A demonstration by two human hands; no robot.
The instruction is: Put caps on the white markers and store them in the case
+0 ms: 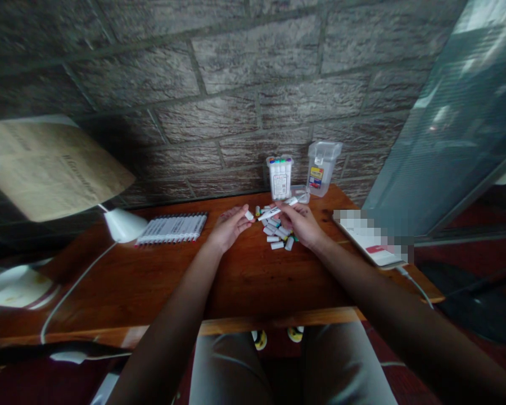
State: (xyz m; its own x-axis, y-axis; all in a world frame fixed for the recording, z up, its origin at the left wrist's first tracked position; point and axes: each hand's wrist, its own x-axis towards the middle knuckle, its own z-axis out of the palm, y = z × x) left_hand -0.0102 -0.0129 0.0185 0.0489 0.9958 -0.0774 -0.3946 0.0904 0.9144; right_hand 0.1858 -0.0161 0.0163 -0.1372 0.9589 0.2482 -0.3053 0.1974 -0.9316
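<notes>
Between the fingertips of my left hand (231, 226) is a small white marker cap (249, 215). My right hand (300, 221) grips a white marker (270, 212), its bare tip pointing left toward the cap, with a small gap between the two. Beneath and between my hands lies a loose heap of marker caps (277, 246), mostly white with some coloured ends. Part of the heap is hidden by my right hand. Off to the left, uncapped-looking or capped I cannot tell, a neat row of white markers (172, 228) lies side by side.
Against the brick wall stand a clear case filled with markers (280, 179) and an empty-looking clear plastic box (321, 169). A lamp (124, 225) with a paper shade is at the left, its cord crossing the wooden table (236, 287). A white device (369, 239) lies at the right edge.
</notes>
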